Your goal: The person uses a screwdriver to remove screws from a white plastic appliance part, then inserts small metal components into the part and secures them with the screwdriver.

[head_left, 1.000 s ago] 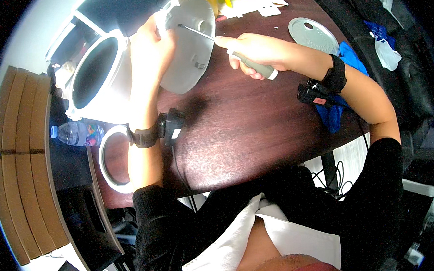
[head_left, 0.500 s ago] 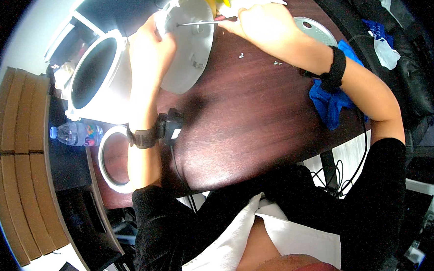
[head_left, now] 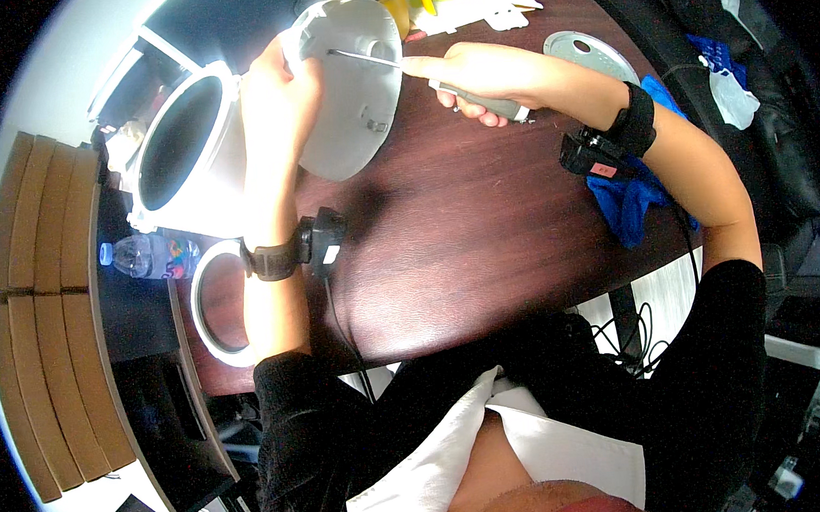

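Note:
Near the table's far edge, my left hand is closed around the left side of a white, curved plastic housing, its hollow inside turned toward my right. My right hand grips a screwdriver with a grey handle, and its thin metal shaft reaches left into the housing. The shaft's tip meets the inner wall close to my left fingers; whether it sits on a screw is too small to tell. A white appliance body with a dark oval opening stands just left of my left hand.
Around the brown table are a white ring, a grey oval plate, a blue cloth and a yellow-handled container. A plastic bottle lies at the left. A cable runs from my left wrist over the front edge.
My right hand has turned and come slightly nearer, so the screwdriver's handle now shows. The shaft slopes down to the right instead of lying nearly level. My left hand holds the housing almost still.

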Demonstrator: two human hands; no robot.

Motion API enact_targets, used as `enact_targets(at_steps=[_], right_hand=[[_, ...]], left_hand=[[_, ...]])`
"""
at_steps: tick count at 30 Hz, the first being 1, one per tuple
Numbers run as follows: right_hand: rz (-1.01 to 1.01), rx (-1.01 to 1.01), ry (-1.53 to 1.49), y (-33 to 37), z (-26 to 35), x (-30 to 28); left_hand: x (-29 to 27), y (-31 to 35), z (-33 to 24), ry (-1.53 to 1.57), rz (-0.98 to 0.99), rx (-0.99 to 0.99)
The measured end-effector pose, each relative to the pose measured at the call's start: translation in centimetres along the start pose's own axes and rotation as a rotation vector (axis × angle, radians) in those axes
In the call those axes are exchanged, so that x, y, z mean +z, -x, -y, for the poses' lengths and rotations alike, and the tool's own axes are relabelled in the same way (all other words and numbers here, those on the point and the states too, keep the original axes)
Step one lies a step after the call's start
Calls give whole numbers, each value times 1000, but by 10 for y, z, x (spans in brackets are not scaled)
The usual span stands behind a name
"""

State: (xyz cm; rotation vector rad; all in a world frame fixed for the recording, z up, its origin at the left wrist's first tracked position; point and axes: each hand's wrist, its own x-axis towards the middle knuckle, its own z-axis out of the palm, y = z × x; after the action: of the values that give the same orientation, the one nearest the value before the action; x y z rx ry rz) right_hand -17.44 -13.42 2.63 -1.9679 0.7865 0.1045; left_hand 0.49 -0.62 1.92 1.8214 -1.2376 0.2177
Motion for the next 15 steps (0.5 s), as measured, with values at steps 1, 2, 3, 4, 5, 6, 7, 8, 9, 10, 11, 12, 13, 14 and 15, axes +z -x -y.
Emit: enact_targets(at_steps=[1, 2, 3, 4, 5, 6, 7, 8, 9, 10, 11, 12, 13, 14, 15], right_hand=[[43, 21, -96, -1, -1, 3], [82, 52, -145, 0, 0, 3], [86, 49, -145, -1, -1, 4], [89, 46, -146, -2, -2, 4], [91, 43, -146, -2, -2, 4], [67, 20, -57, -3, -4, 2], [43, -5, 33, -6, -5, -1], [18, -30, 122, -9, -7, -5], [-156, -210, 305, -16, -12, -8], [-334, -384, 489, -20, -14, -9], [-512, -560, 672, -22, -16, -9], [-612, -502, 922, -20, -17, -10], [-722, -580, 1007, -18, -15, -11], [-833, -659, 1091, -18, -13, -12], [-945, -737, 1174, -17, -12, -12]], left_hand=[[0, 0, 1, 15, -3, -3], [0, 0, 0, -6, 12, -9], [-1, -1, -2, -27, 27, -14], [-2, -1, -3, -47, 41, -19], [-1, 0, -1, -52, 32, -2], [0, 1, 3, -56, 23, 16], [0, 1, 5, -61, 13, 33], [1, 1, 4, -67, 16, 35], [1, 2, 3, -72, 18, 37], [2, 1, 2, -72, 22, 41], [2, 1, 0, -66, 30, 32], [1, 1, -2, -61, 37, 23], [0, 1, -3, -60, 43, 14], [-1, 2, -3, -58, 46, 10], [-1, 3, -2, -56, 49, 6]])
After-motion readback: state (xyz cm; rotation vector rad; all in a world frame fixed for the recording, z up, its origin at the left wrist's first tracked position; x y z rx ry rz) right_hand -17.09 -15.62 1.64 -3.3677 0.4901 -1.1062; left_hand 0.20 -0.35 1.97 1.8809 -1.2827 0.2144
